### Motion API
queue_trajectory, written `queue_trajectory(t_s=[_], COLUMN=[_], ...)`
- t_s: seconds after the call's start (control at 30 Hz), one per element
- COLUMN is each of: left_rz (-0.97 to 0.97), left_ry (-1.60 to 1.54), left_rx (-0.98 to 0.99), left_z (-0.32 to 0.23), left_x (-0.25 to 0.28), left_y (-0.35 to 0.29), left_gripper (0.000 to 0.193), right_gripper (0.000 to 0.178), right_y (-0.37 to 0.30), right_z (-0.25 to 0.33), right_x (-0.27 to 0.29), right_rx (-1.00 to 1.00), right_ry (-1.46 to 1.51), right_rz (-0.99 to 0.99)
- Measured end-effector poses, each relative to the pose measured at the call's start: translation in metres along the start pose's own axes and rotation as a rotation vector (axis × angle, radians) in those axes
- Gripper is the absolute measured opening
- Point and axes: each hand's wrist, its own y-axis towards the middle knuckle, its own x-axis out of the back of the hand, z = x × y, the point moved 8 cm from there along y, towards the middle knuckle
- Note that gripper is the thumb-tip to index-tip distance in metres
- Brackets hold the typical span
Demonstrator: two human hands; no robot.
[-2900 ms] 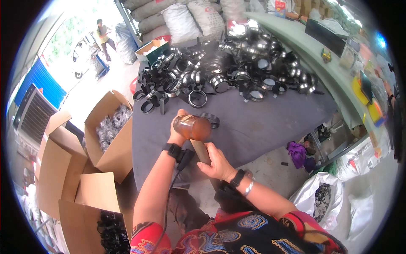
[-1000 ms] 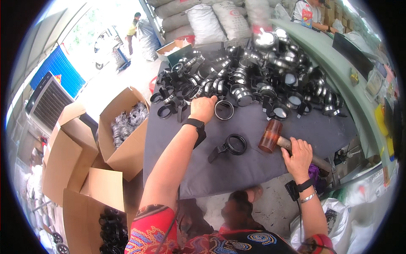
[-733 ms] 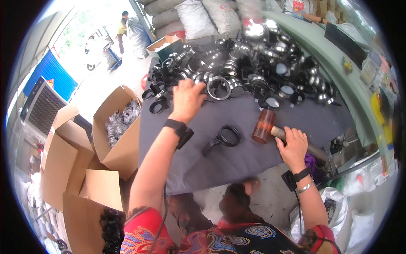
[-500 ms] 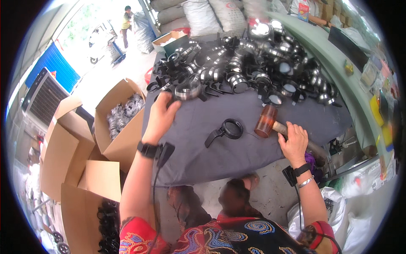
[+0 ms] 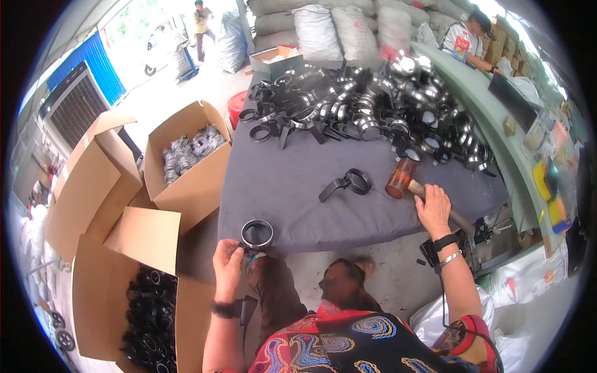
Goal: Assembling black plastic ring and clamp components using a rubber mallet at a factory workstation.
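My left hand (image 5: pixel 229 260) pinches a black ring clamp (image 5: pixel 270 235) with a silvery edge by its lower end, at the table's near left edge. My right hand (image 5: pixel 433 208) is closed around the short handle of a mallet (image 5: pixel 401 179), whose reddish-brown head rests on the dark cloth. Left of the mallet head, apart from both hands, lies a black ring with a broad lever (image 5: pixel 334 187). Across the far side of the table spreads a heap of black and silver ring parts (image 5: pixel 367 127).
An open carton of black parts (image 5: pixel 99 298) stands at lower left; a second carton (image 5: pixel 193 202) behind it holds wrapped metallic parts. Dark grey cloth covers the table (image 5: pixel 292 205). A green counter (image 5: pixel 472 93) runs along the right, a person (image 5: pixel 466 37) beside it.
My left hand has moved from the heap to the near left edge, bringing a ring clamp with it. My right hand still grips the mallet. The whole view has shifted slightly.
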Motion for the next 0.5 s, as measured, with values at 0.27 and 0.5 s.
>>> queue_trajectory(t_s=[0.27,0.5], left_rz=[-0.099,0.05], left_ry=[-0.117,-0.063], left_rx=[0.101,0.11], left_z=[0.04,0.056], left_x=[0.01,-0.012], left_y=[-0.026,-0.02], left_gripper=[0.009,0.021], right_gripper=[0.036,0.049], right_y=[0.012,-0.01], right_z=[0.048,0.216], right_x=[0.031,0.04], right_rx=[0.03,-0.17], right_ry=[0.512,1.431], right_rz=[0.145,0.836])
